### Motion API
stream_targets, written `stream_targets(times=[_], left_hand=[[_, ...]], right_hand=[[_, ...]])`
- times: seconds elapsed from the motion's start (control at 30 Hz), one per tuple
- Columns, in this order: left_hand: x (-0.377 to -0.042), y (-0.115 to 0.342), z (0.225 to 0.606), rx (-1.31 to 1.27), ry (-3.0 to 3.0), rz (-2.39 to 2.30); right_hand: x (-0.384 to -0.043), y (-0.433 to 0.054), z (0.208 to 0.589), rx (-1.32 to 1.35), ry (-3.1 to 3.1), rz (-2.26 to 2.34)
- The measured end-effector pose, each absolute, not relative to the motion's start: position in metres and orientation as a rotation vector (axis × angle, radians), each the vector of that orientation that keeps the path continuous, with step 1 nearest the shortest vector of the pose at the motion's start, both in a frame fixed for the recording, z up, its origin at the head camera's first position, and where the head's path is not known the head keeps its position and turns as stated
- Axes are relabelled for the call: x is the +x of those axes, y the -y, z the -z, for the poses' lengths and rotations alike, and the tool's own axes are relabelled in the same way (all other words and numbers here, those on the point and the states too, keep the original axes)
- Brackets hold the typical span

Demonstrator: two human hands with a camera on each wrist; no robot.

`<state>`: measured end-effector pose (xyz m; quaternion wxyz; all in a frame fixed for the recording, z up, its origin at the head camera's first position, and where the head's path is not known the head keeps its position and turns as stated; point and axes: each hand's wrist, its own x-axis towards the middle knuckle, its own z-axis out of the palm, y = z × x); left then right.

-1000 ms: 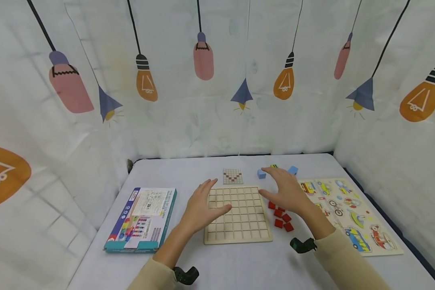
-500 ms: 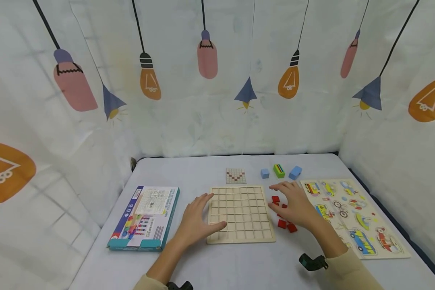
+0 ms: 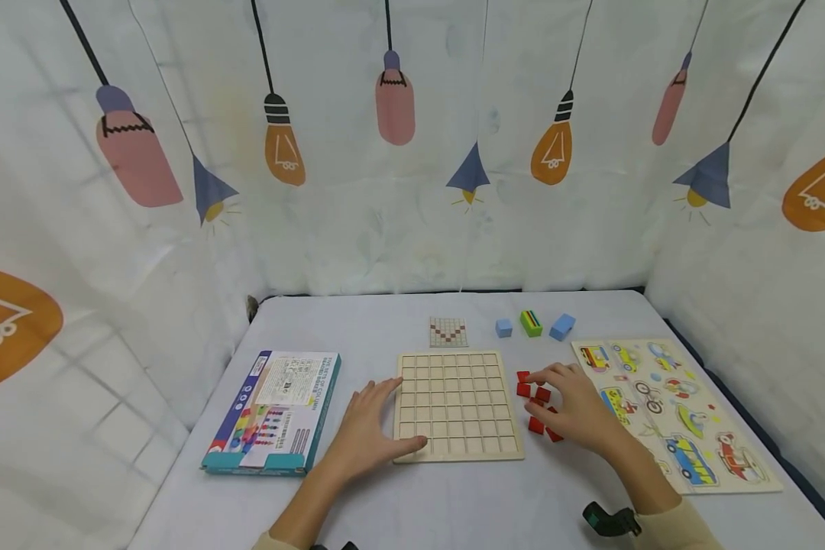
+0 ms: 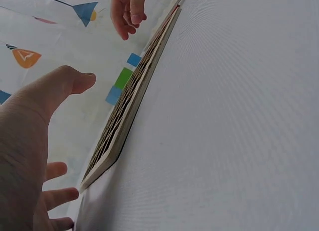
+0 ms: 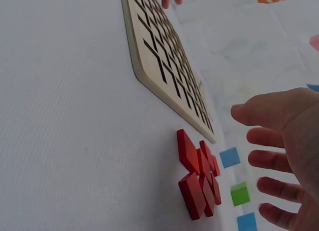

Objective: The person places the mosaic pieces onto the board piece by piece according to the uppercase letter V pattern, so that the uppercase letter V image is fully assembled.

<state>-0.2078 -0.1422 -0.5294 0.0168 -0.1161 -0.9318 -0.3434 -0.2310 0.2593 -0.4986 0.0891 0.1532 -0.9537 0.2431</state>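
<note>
Teal-edged box: flat on the white table, its printed face up; it lies off to the side, probably to keep it out of the working area.
Left hand: holds nothing; fingers spread, thumb stretched well away from them over the near left corner of the grid board; the pose spans that side as if to steady it, though contact cannot be made out.
Pattern card: just beyond the far edge, its reddish squares forming a V; it seems put there to be in plain sight.
Grid board, its place: flat between both hands, central and likely so that either can reach it; no tile shows in its cells.
Blocks: a blue cube, a green striped block and a longer blue block in a loose row at the far side; apparently set aside.
Red tiles: loosely clustered just right of the grid, seemingly for a short reach.
Right hand: above the tiles, palm turned inward; fingers gently bent, thumb well apart, nothing between them.
Picture board: flat at far right, partly behind the right forearm; seemingly out of use.
</note>
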Motion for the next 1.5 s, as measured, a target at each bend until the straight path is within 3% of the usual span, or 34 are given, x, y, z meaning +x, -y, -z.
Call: stream_targets(times=[1.5], left_hand=[[-0.198, 0.148, 0.543, -0.428, 2.935, 0.86]], right_hand=[[-0.212, -0.275, 0.532, 0.387, 2.889, -0.863]])
